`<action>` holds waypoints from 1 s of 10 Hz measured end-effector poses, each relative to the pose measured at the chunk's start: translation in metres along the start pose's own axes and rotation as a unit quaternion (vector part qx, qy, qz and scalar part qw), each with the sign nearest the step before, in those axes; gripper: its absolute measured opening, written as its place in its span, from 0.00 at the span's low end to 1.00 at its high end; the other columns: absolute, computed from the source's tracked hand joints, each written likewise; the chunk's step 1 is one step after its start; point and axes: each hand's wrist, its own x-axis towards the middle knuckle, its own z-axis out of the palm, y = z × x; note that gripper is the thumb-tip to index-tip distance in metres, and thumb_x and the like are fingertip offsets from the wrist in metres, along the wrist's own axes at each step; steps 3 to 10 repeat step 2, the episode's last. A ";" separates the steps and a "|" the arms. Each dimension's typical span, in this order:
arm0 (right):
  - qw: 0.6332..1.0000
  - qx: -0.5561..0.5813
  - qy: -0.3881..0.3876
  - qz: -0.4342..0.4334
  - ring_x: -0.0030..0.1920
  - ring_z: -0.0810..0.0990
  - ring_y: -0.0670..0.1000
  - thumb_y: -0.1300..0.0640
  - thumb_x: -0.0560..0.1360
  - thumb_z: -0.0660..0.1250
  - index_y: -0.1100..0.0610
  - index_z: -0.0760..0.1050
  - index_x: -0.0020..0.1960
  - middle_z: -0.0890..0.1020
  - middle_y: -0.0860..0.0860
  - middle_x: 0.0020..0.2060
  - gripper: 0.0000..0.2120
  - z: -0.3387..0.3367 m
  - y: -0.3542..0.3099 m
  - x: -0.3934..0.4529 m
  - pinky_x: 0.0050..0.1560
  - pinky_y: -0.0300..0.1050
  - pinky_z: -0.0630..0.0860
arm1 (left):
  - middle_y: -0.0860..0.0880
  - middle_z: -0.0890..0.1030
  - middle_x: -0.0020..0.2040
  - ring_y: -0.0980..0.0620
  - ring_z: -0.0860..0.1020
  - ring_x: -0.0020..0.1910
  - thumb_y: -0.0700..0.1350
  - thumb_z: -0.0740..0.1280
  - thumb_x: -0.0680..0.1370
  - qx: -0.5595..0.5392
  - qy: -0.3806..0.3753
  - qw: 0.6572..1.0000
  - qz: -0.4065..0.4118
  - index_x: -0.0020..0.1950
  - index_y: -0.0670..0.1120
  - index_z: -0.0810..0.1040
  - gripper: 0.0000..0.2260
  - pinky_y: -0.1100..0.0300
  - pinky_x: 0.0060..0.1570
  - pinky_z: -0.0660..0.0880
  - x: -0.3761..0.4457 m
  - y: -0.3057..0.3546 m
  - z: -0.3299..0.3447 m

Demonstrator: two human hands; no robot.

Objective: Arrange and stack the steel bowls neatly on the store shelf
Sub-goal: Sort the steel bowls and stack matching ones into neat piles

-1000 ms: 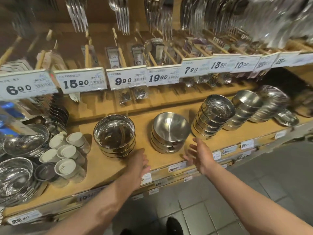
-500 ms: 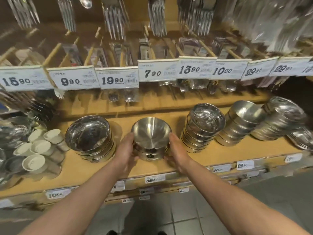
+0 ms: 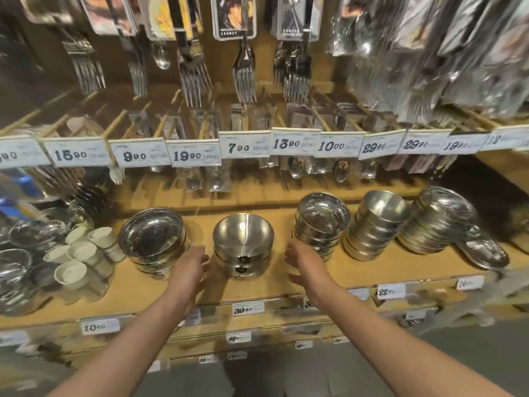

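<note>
1. A wooden store shelf [image 3: 286,285] runs the width of the view, its front edge lined with small price labels [image 3: 248,308]; more labelled shelf edges step down below it toward a grey tiled floor [image 3: 315,376].
2. Near the middle of the shelf stands a short stack of steel bowls [image 3: 243,247], upright, mouth open upward; a dark sticker shows on its side.
3. The left hand [image 3: 187,267] hovers just beside the stack's left side, fingers straight and spread, gripping nothing; whether the fingertips touch the bowls I cannot tell.
4. The right hand [image 3: 303,265] sits on the other side, fingers loosely apart, holding nothing, between the middle stack and a taller stack [image 3: 320,227].
5. A wider shiny stack [image 3: 153,245] stands to the left; further left, white cups [image 3: 77,253] crowd the shelf's left end.
6. Toward the right end, two more stacks [image 3: 378,224] lean back; flatter dishes [image 3: 481,250] lie beyond.
7. Above, a row of price tags [image 3: 246,146] hangs; packaged forks [image 3: 243,73] dangle from pegs.
</note>
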 end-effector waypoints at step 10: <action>0.995 0.060 0.039 -0.073 0.43 0.80 0.49 0.53 0.83 0.59 0.55 0.80 0.52 0.84 0.50 0.42 0.11 -0.054 -0.016 -0.084 0.50 0.51 0.79 | 0.46 0.81 0.52 0.50 0.79 0.49 0.47 0.64 0.82 -0.021 -0.012 0.995 0.096 0.58 0.46 0.80 0.09 0.55 0.46 0.78 -0.064 0.016 -0.032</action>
